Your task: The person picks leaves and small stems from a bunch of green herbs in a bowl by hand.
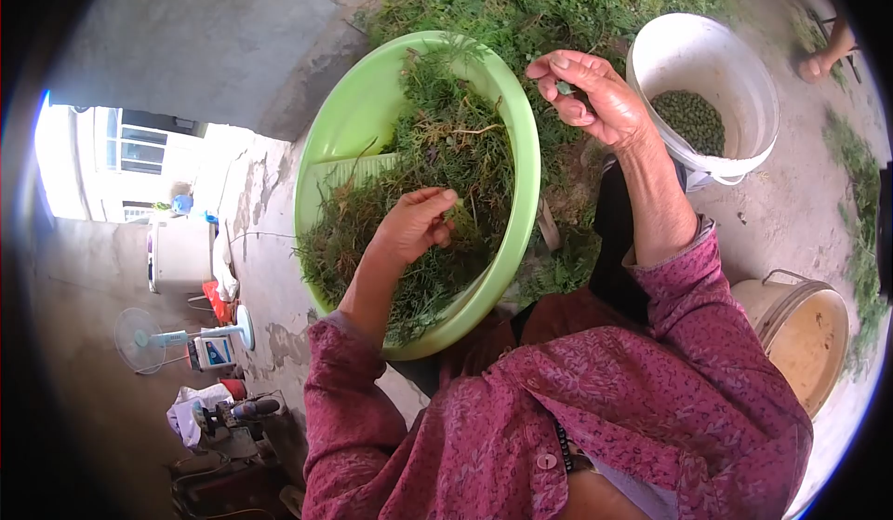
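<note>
My left hand [409, 227] is over the large green basin [526, 162], its thumb and fingers pinched on a small green sprig. Cut leafy branches [437, 162] fill much of the basin. Beyond the basin's right rim, my right hand [605, 101] is raised with its palm partly up. Its fingers curl around something small and green [565, 87], which looks like a seed cone or two. Just right of that hand stands a white bucket [755, 101] with many small green cones [688, 122] at its bottom.
More cut branches [558, 8] lie on the ground behind the basin. A lidded bucket [809, 343] stands at the right. Another person's foot [814, 66] shows at the upper right. At the left are a fan [139, 340] and a white cabinet [181, 255].
</note>
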Tool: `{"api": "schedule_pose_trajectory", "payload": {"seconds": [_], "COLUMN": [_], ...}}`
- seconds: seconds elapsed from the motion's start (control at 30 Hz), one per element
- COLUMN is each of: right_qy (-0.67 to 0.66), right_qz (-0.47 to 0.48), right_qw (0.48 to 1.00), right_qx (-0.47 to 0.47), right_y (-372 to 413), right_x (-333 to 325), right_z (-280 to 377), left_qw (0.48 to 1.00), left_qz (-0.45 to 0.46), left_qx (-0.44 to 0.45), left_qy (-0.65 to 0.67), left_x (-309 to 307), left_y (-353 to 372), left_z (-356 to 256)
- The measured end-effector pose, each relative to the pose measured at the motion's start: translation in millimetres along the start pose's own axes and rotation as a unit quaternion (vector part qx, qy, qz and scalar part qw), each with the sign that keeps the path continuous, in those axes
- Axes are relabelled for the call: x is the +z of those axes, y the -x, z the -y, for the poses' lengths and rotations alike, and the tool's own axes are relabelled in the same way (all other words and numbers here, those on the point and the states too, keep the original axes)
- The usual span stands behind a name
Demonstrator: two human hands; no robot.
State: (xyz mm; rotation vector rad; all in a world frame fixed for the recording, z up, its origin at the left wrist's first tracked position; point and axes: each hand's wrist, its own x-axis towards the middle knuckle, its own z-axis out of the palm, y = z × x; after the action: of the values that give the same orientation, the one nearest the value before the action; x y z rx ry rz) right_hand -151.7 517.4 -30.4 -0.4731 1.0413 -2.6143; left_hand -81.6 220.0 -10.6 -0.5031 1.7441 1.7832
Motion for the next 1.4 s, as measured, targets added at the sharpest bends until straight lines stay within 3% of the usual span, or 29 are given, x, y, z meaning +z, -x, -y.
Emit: {"api": "schedule_pose_trajectory", "payload": {"seconds": [0.13,0.23,0.43,0.5,0.63,0.73,0.83,0.97,1.03,1.1,1.17,1.2,1.23,1.3,1.37,1.4], "right_qy": [0.002,0.002,-0.032,-0.093,0.103,0.199,0.083,0.059,0.013,0.119,0.241,0.356,0.462,0.642,0.894,0.920], "right_qz": [-0.003,0.003,0.012,0.042,0.071,0.063,0.081,0.080,-0.006,-0.003,-0.082,-0.213,-0.248,-0.303,-0.257,-0.236], "right_qw": [1.000,1.000,0.999,0.995,0.991,0.968,0.972,0.970,0.975,0.986,0.967,0.902,0.834,0.690,0.334,0.304], "right_qx": [0.000,-0.005,0.010,0.012,0.052,0.138,0.203,0.220,0.222,0.117,-0.014,-0.118,-0.171,-0.144,-0.151,-0.073], "right_y": [0.5,1.6,5.4,9.1,25.1,31.7,34.5,38.4,38.8,43.4,43.3,45.3,45.9,41.6,37.7,47.3], "right_x": [1.2,1.0,5.6,15.3,83.3,125.1,140.3,151.5,144.4,126.4,111.3,101.7,77.2,22.1,-52.4,-61.3], "right_z": [-1.4,-0.7,-2.4,-2.3,12.4,8.7,-8.4,-19.6,-20.7,-0.3,39.3,55.4,75.7,115.9,119.7,114.9], "left_qw": [0.999,0.994,0.984,0.982,0.960,0.911,0.820,0.826,0.811,0.805,0.786,0.797,0.793,0.804,0.824,0.844], "left_qz": [-0.001,0.070,0.068,0.048,-0.057,-0.086,-0.100,-0.043,-0.073,-0.090,-0.145,-0.165,-0.178,-0.219,-0.236,-0.245], "left_qx": [-0.006,0.024,0.133,0.170,0.270,0.384,0.496,0.523,0.502,0.510,0.499,0.483,0.490,0.468,0.446,0.419], "left_qy": [0.053,0.080,0.093,0.061,-0.047,-0.124,-0.268,-0.205,-0.292,-0.288,-0.335,-0.323,-0.315,-0.295,-0.258,-0.230], "left_x": [-8.2,-8.6,2.4,1.8,15.8,39.8,60.2,69.9,64.5,49.0,22.1,8.6,-7.6,-38.2,-60.2,-68.4], "left_y": [4.9,6.6,27.5,41.3,73.0,100.1,109.0,99.4,105.7,112.1,120.4,127.4,131.2,134.7,138.8,139.6], "left_z": [-0.6,-1.7,-7.7,-12.2,-27.9,-46.7,-48.7,-34.0,-31.6,-26.9,-21.2,-18.0,-13.9,-3.4,2.5,5.0]}}
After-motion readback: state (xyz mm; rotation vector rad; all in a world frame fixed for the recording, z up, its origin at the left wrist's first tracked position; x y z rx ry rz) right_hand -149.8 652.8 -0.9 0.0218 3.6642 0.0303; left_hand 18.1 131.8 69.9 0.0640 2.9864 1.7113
